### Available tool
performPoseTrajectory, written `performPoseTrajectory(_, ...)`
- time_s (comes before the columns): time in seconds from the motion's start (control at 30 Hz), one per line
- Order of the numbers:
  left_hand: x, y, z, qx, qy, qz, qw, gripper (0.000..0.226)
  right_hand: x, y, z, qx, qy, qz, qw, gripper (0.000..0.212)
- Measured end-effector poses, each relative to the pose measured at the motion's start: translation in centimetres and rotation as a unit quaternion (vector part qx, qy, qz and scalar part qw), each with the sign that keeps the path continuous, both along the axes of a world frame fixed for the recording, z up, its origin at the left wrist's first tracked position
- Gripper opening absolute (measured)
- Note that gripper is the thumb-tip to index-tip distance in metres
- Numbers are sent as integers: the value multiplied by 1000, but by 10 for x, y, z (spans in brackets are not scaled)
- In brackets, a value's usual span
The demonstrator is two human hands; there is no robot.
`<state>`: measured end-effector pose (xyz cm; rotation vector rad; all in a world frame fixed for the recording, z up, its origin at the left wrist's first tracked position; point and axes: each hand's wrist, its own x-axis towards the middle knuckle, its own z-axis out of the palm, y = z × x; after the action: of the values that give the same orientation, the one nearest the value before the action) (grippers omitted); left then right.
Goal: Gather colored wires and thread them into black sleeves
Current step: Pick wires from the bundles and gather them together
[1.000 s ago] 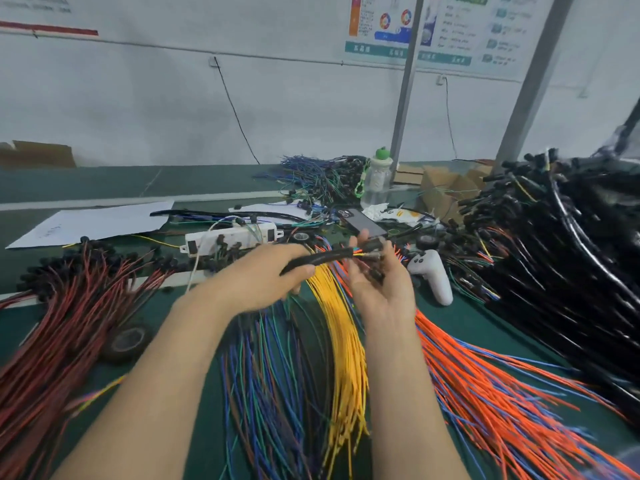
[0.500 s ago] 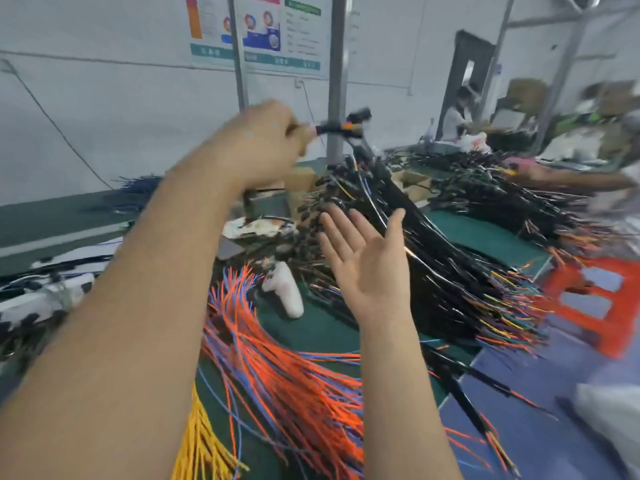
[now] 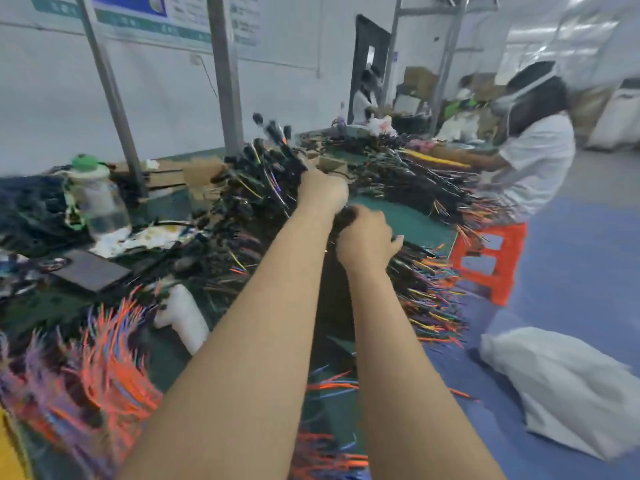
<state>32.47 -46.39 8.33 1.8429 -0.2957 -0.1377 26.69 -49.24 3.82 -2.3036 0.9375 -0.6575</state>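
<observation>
Clear bottle (image 3: 100, 199), green-capped, contents not discernible, is stood on the green counter (image 3: 408, 220). Black-sleeved wire pile (image 3: 256, 192) is heaped mid-counter; left hand (image 3: 322, 192) and right hand (image 3: 367, 240) are laid on it, grasp untellable through blur. Loose orange wires (image 3: 114, 375) are spread nearer. White sack (image 3: 561, 389) is set on the blue floor (image 3: 588, 271).

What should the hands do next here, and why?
Probably let go and draw both hands back toward the loose orange wires to start another bundle. The left hand and right hand both sit on the heap of black sleeved wires, as if setting a piece down there. Blur hides whether either hand grips anything.
</observation>
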Motion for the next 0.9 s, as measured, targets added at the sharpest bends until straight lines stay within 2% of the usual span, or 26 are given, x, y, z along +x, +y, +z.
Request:
performPoseTrajectory(0.1,19,14,-44,72,-2,-18,997,33,16,-4,-38,-1,-14,-31,999,47)
performPoseTrajectory(0.17,27,20,-56,75,-37,-21,996,32,23,-5,-41,-1,-49,-59,997,42)
performPoseTrajectory(0.33,28,31,-56,-4,-68,16,998,35,24,12,-35,-30,-109,-57,992,44)
performPoseTrajectory(0.4,24,43,-53,-42,-68,44,996,34,22,32,-31,-45,-171,-35,984,44)
performPoseTrajectory(0.47,23,60,-44,-89,-69,71,991,27,20,56,-22,-39,-259,20,965,40)
performPoseTrajectory(0.53,22,87,-34,-137,-63,98,984,19,17,85,-10,26,-306,108,945,31)
performPoseTrajectory(0.6,20,124,-24,-185,-59,131,972,17,15,115,-1,94,-286,197,933,24)
performPoseTrajectory(0.7,9,193,-27,-201,-65,197,957,18,12,171,-4,143,-229,301,914,22)
performPoseTrajectory(0.8,-18,266,-52,-186,-48,277,942,13,4,234,-27,132,-125,391,902,24)
performPoseTrajectory(0.9,-57,341,-84,-131,-32,364,922,15,-15,297,-57,97,-22,492,865,34)
